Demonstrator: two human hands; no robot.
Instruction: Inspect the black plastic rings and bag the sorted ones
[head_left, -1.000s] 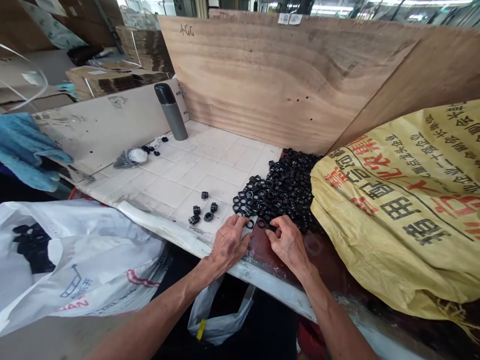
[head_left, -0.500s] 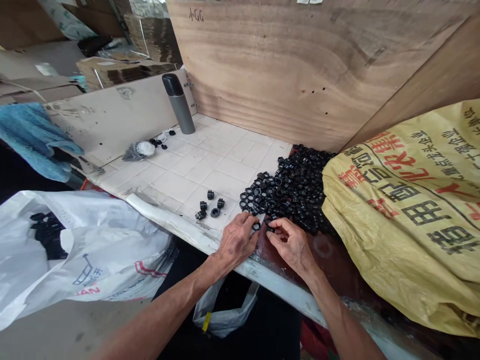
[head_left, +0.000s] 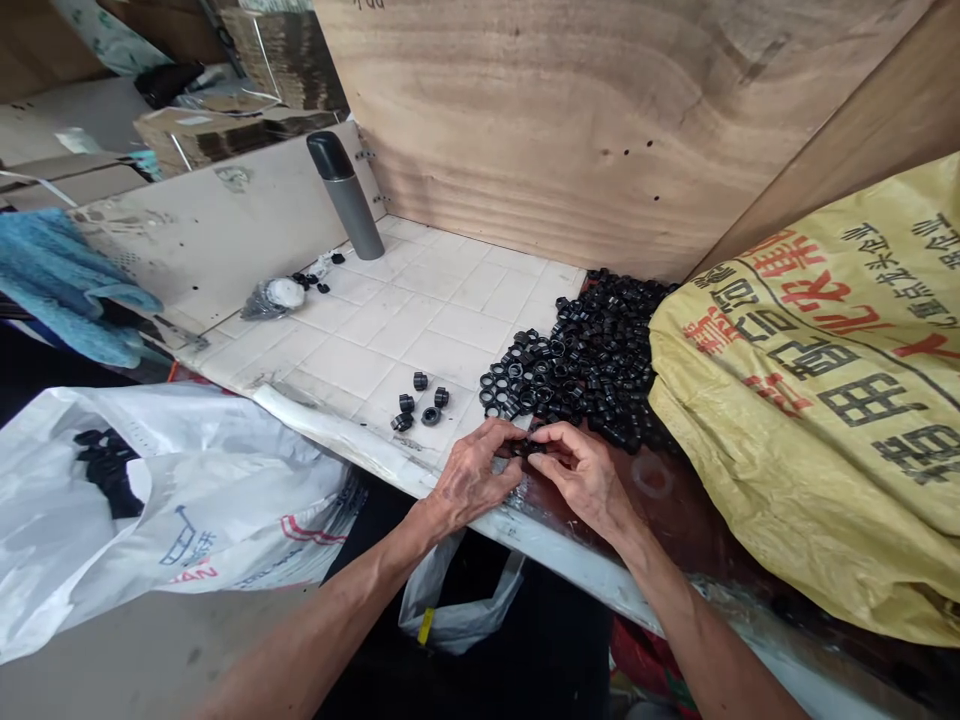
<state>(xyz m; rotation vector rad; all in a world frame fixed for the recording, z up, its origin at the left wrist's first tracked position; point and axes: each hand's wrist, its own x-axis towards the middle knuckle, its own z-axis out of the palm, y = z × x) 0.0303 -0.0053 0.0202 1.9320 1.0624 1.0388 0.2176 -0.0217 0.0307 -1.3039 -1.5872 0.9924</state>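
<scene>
Close together at the table's front edge, my left hand (head_left: 480, 465) and my right hand (head_left: 581, 470) each pinch a small black ring (head_left: 525, 447) between thumb and fingers. The two rings meet between the fingertips, partly hidden, so I cannot tell whether they are joined. Just beyond my hands spreads a heap of black plastic rings (head_left: 600, 360). To the left of my left hand, several black ring-shaped fittings (head_left: 431, 416) stand apart on the pale tabletop (head_left: 405, 330).
A yellow woven sack (head_left: 810, 400) bounds the heap on the right. A grey flask (head_left: 352, 210) and a small clear bag (head_left: 276, 298) stand farther back. Left of the table hangs a white sack (head_left: 225, 490) with black parts, below a blue towel (head_left: 75, 280). A plywood board (head_left: 562, 130) rises behind.
My hands have come together, bringing the two black rings from slightly apart to touching. The view has shifted a little; the loose fittings remain where they were.
</scene>
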